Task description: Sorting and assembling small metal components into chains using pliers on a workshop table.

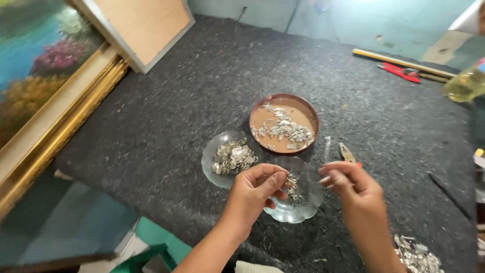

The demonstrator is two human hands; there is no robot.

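Two hands: both over the near clear glass dish (295, 210), working close together.
Left hand (255, 192): fingers curled, thumb + fingertips pinched on a small silvery metal fitting (291, 183), held just above the dish.
Right hand (353, 184): thumb + forefinger pressed together at the tips, near the dish's right rim; something tiny may be in the pinch, can't tell what.
Near dish: scalloped clear glass, at the table's front edge, a few small metal bits inside, under the left fingertips.
2nd dish: another clear glass dish (211, 164), just left & behind, touching or overlapping the near one; heaped w/ small silvery metal pieces (233, 155).
Round brown tin lid (284, 124): behind both dishes, more silvery pieces scattered inside.
Small pliers w/ orange handle (347, 153): lying on the felt just beyond the right hand.
Loose pile of silvery fittings (417, 255): bottom right, near the right forearm.
Dark grey felt-covered table (166, 111): carries all of it.
Far right edge: red-handled tool (399, 72) + yellow-and-dark long rule (399, 61), well apart from the hands.
Left side: gold-framed painting (45, 81) leaning by the table; pale wooden frame back (141, 25) at top.
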